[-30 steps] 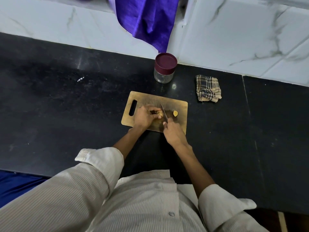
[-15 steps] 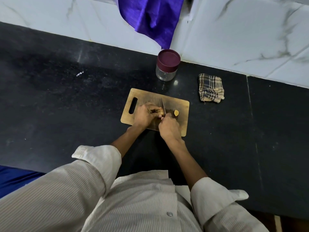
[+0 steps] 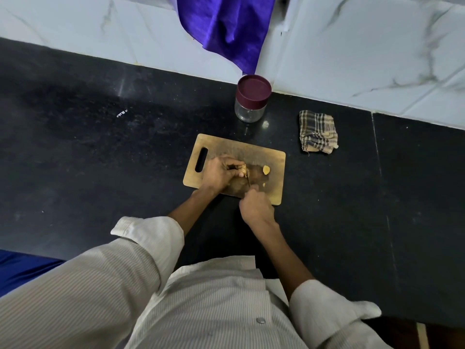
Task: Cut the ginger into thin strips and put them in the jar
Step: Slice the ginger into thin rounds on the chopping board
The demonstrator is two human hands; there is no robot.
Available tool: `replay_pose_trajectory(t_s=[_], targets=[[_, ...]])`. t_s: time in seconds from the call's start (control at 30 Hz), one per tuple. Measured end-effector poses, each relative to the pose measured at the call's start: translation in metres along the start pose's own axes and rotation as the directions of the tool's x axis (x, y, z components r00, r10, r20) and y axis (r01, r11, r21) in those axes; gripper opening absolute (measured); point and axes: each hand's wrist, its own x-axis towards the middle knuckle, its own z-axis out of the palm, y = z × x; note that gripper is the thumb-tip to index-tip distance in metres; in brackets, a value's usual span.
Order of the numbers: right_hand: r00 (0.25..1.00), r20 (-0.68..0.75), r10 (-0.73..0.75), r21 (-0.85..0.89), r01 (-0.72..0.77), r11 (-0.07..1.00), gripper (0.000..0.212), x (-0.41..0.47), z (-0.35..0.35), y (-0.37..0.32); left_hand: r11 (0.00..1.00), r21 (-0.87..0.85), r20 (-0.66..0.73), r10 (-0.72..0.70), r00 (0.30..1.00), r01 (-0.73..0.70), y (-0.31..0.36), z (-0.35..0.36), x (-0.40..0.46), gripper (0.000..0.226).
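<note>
A wooden cutting board (image 3: 273, 157) lies on the black counter. My left hand (image 3: 221, 172) grips a piece of ginger (image 3: 243, 168) on the board, fingers curled over it. My right hand (image 3: 256, 207) grips a knife (image 3: 247, 178) whose blade stands against the ginger just right of my left fingers. A cut ginger piece (image 3: 266, 170) lies to the right on the board, with a tiny scrap (image 3: 263, 184) below it. A glass jar (image 3: 251, 99) with a maroon lid on stands behind the board near the wall.
A folded checked cloth (image 3: 317, 132) lies on the counter to the right of the board. A purple cloth (image 3: 226, 28) hangs down the marble wall behind the jar. The black counter (image 3: 100, 147) stretches wide to the left and right.
My right hand has drawn the knife back toward me along the ginger; the blade now shows shorter beyond my hand. My left hand keeps its hold.
</note>
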Motion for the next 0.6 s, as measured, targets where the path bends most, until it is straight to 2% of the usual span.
replay_pose_trajectory(t_s=[0.17, 0.33, 0.6], targets=[[0.999, 0.048, 0.024, 0.045, -0.026, 0.999, 0.028, -0.008, 0.001, 0.014, 0.998, -0.045, 0.036, -0.045, 0.998, 0.046, 0.001, -0.002, 0.002, 0.030], [0.995, 0.096, 0.000, 0.168, -0.016, 0.986, 0.029, -0.004, -0.010, 0.018, 0.995, -0.082, 0.045, -0.052, 0.998, 0.056, 0.004, -0.007, -0.001, 0.030], [1.000, 0.024, 0.019, 0.249, -0.025, 0.968, 0.032, -0.009, -0.017, 0.020, 0.999, -0.036, 0.031, -0.030, 0.999, 0.032, 0.001, -0.006, -0.005, 0.032]])
